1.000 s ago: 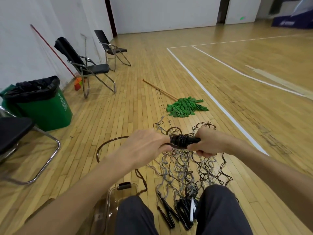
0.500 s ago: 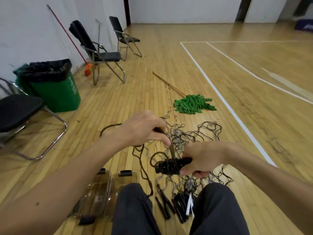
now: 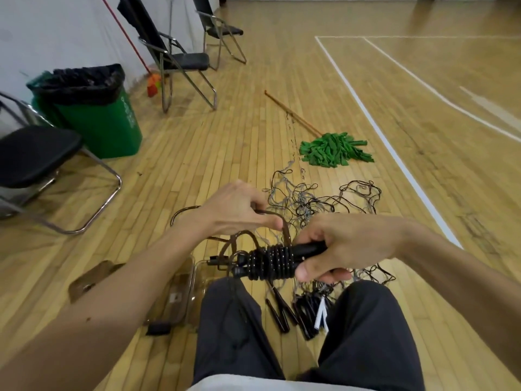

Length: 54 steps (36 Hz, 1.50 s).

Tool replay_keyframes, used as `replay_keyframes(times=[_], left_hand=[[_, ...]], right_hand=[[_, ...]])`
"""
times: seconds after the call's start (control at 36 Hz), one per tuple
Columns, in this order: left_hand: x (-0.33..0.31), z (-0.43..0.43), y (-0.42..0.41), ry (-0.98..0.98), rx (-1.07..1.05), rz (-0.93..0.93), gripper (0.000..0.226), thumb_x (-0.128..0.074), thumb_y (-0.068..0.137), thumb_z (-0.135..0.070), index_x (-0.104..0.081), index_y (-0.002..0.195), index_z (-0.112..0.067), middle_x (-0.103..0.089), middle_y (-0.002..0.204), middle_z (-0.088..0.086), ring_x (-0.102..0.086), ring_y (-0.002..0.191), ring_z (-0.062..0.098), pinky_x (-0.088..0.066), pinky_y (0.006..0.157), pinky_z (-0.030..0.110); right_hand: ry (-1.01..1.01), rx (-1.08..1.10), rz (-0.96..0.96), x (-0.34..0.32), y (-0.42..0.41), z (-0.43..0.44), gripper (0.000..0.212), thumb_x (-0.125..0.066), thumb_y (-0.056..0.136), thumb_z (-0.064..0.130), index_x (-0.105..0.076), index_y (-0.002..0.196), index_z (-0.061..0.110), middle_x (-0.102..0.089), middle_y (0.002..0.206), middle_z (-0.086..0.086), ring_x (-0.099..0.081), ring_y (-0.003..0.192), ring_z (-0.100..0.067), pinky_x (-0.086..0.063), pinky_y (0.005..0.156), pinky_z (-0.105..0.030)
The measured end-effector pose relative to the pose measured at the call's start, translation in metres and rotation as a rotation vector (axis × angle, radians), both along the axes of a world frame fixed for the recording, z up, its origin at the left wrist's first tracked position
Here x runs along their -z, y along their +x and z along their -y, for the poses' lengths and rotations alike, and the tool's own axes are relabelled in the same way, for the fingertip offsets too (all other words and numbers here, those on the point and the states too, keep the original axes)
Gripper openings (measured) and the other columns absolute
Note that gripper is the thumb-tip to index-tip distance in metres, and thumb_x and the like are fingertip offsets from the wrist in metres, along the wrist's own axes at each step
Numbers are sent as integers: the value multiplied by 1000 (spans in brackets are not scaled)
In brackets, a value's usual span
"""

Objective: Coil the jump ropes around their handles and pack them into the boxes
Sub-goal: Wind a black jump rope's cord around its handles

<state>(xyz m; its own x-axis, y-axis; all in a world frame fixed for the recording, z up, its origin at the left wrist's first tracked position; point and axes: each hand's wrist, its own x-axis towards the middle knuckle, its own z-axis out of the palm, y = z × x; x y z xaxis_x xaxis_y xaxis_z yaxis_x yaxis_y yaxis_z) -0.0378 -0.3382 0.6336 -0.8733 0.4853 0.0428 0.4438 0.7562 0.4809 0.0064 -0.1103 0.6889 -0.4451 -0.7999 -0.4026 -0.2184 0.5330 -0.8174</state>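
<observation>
Coiling step: my right hand (image 3: 346, 246) clamps the half-wound handles (image 3: 306, 249), and my left hand (image 3: 236, 210), at 11 o'clock of them, pinches the loose rope (image 3: 287, 235) — next wrap wants tension, then the boxes (image 3: 180, 300) at 8 o'clock.

Glossy black rope coil (image 3: 269, 262), clear plastic boxes (image 3: 180, 300), varnished wood floor (image 3: 225, 153), chrome-legged chair (image 3: 36, 165).

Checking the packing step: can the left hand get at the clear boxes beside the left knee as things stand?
Likely yes: the clear boxes lie on the floor close below the left hand, though it pinches the rope.
</observation>
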Motion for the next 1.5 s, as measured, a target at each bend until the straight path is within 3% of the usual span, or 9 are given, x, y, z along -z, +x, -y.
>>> replay_keyframes(times=[0.17, 0.22, 0.28, 0.36, 0.47, 0.58, 0.81, 1.0, 1.5], left_hand=[[35, 0, -9, 121, -73, 275, 84, -32, 56, -94, -53, 54, -13, -41, 36, -14, -35, 34, 2, -28, 39, 11], [125, 48, -49, 157, -149, 558, 64, -51, 66, -76, -57, 63, -13, -53, 47, -16, -48, 42, -2, -53, 60, 17], [169, 70, -52, 242, -87, 742, 44, -72, 85, -55, -63, 87, -11, -67, 71, -12, -63, 64, -1, -59, 88, 48], [82, 26, 3, 330, -105, 635, 37, -48, 104, -28, -57, 74, -7, -61, 56, -12, -58, 52, -1, -56, 72, 22], [32, -21, 32, 529, 13, 691, 64, -27, 105, -50, -59, 75, -3, -53, 53, -5, -42, 44, 10, -38, 49, 23], [41, -24, 36, 607, 7, 747, 69, -35, 79, -70, -62, 71, -7, -55, 51, -3, -46, 41, 7, -40, 45, 15], [47, -40, 42, 670, -7, 735, 53, -40, 91, -56, -60, 74, -9, -55, 49, -2, -44, 38, 6, -35, 43, 21], [46, -51, 47, 527, -41, 695, 28, -55, 101, -30, -58, 80, -11, -57, 53, -4, -45, 43, 6, -38, 46, 17], [-3, -42, 51, -2, 15, 460, 30, -51, 100, -46, -59, 81, -25, -62, 59, -5, -52, 47, 7, -44, 49, 24]], right_hand=[[-107, 40, -71, 0, 0, 1, 29, -69, 95, 21, -62, 76, 0, -64, 63, -9, -56, 49, -13, -45, 51, -17], [-168, 71, -86, 1, 0, 1, 29, -68, 93, 25, -63, 80, -1, -65, 64, 0, -58, 51, -13, -47, 51, -18], [-247, 103, -86, 1, -1, 0, 26, -67, 94, 24, -63, 83, 1, -64, 64, 2, -59, 52, -13, -48, 52, -20], [-333, 142, -85, -1, -4, -2, 15, -67, 93, 26, -69, 88, 11, -64, 64, 3, -60, 53, -13, -49, 53, -20], [-369, 222, -126, -1, -10, -11, 14, -67, 91, 28, -68, 79, 22, -65, 65, 0, -60, 53, -14, -49, 53, -25], [-355, 315, -210, 6, -17, -20, 29, -68, 91, 29, -63, 79, 3, -64, 65, -3, -59, 54, -20, -48, 53, -28], [-287, 527, -382, 21, -25, -32, 23, -67, 95, 25, -65, 80, 8, -64, 59, 2, -58, 50, -13, -47, 52, -25], [-29, 655, -572, 40, -36, -39, 26, -67, 96, 33, -61, 76, 19, -59, 57, 4, -48, 43, -6, -42, 47, -28], [432, 506, -561, 71, -37, -39, 22, -58, 101, 37, -56, 99, 15, -55, 79, 1, -54, 65, -14, -36, 52, -29]])
